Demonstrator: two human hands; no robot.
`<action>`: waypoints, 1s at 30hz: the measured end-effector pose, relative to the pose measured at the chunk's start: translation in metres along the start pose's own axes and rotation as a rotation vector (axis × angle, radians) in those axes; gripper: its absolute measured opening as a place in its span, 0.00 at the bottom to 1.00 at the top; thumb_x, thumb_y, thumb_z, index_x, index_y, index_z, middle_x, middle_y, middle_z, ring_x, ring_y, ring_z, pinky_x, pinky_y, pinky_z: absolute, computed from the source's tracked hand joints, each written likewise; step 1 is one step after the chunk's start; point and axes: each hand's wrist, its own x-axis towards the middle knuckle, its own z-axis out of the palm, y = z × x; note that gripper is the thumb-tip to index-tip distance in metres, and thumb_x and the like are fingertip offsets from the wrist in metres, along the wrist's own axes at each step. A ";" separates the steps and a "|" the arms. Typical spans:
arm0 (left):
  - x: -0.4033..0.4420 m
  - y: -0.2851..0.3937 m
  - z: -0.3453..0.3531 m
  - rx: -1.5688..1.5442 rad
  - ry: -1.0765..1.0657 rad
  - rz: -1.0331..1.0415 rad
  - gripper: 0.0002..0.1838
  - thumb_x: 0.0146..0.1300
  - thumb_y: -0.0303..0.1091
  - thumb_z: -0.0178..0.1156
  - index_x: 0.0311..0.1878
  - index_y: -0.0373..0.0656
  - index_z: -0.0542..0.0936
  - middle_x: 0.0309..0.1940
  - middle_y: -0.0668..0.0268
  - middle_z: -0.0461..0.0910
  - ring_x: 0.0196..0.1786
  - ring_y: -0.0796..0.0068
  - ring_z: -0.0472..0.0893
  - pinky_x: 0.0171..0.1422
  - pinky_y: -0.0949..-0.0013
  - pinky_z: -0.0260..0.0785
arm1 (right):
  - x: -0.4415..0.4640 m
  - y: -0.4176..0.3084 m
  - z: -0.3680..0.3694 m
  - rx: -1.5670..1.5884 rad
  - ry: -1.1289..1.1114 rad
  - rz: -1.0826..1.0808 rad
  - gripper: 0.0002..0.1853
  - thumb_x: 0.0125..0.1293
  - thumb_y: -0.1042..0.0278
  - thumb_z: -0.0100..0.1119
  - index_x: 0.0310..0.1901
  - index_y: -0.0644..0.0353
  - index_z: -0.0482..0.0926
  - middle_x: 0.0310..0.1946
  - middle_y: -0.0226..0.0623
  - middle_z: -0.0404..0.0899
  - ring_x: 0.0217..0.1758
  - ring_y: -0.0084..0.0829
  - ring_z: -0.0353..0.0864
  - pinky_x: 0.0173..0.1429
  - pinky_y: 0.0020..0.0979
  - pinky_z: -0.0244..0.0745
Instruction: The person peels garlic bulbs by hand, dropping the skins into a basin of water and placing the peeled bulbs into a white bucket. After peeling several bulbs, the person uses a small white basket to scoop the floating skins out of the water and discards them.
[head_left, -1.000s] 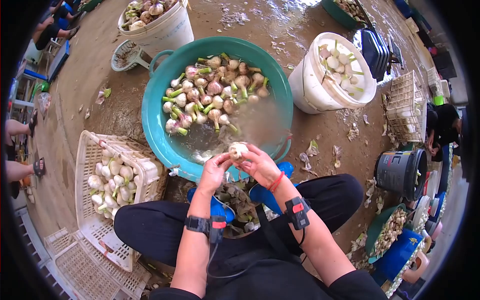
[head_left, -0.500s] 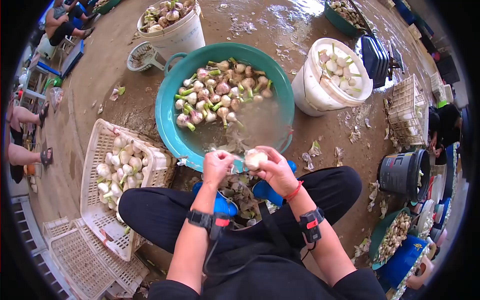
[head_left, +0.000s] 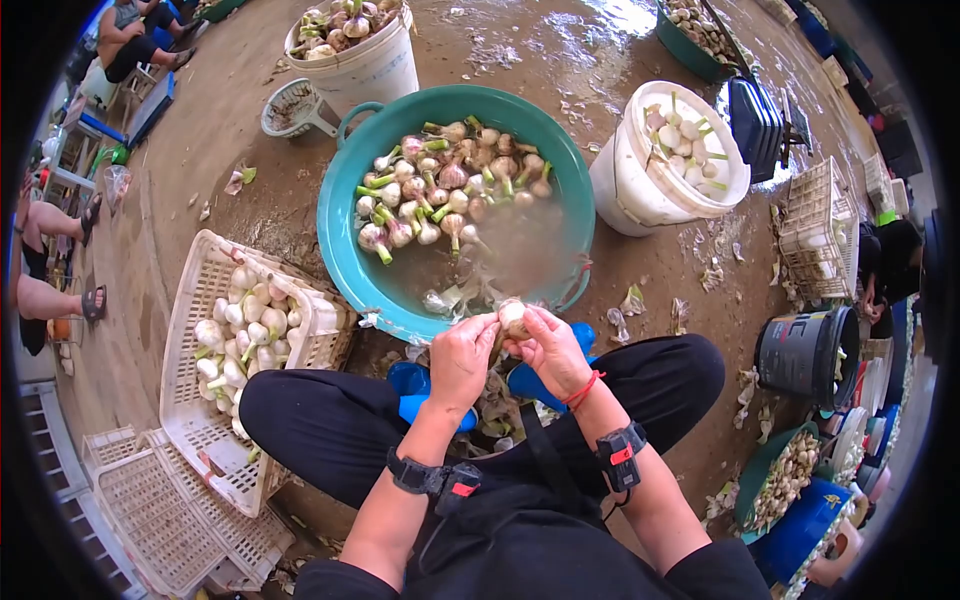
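Observation:
A garlic bulb [head_left: 513,317] is held over the near rim of a green basin [head_left: 338,270]. My right hand [head_left: 552,349] is closed around its right side. Pinched at the bulb's left side, my left hand [head_left: 463,358] touches it, its fingertips partly hidden. Murky water fills the basin, where many unpeeled bulbs with green stems [head_left: 430,190] float toward the far left side. Loose wet skins [head_left: 455,300] drift near the front rim, just beyond my hands.
A crate [head_left: 190,395] of white bulbs stands at left, a white bucket [head_left: 625,170] of peeled bulbs at right. Another bucket [head_left: 370,70] is behind the basin. A black bucket [head_left: 790,350] and a basket [head_left: 755,475] stand farther right. Other people sit at both sides.
My left hand, apart from the bulb half a second ago, has come back against it. The bulb has turned in my right hand. The view has shifted slightly, moving the basin rightward.

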 end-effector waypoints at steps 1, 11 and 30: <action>-0.001 0.000 0.000 0.000 -0.001 -0.002 0.08 0.58 0.27 0.56 0.38 0.35 0.80 0.32 0.51 0.80 0.35 0.52 0.79 0.38 0.62 0.71 | 0.001 0.001 0.000 -0.018 0.007 0.010 0.19 0.66 0.63 0.54 0.54 0.64 0.71 0.46 0.34 0.76 0.43 0.24 0.78 0.47 0.25 0.76; -0.002 -0.009 0.004 -0.105 0.002 -0.188 0.07 0.57 0.29 0.58 0.36 0.35 0.80 0.24 0.57 0.80 0.26 0.70 0.79 0.32 0.69 0.70 | -0.004 -0.008 0.004 -0.110 -0.031 0.057 0.18 0.63 0.66 0.57 0.53 0.63 0.72 0.44 0.32 0.76 0.41 0.22 0.77 0.44 0.23 0.76; -0.012 -0.046 0.009 -0.682 -0.190 -0.515 0.10 0.65 0.34 0.55 0.40 0.37 0.77 0.30 0.71 0.78 0.32 0.85 0.75 0.36 0.77 0.68 | -0.010 -0.002 -0.012 -0.273 -0.283 0.165 0.28 0.58 0.65 0.61 0.60 0.65 0.65 0.48 0.30 0.72 0.49 0.19 0.72 0.50 0.23 0.69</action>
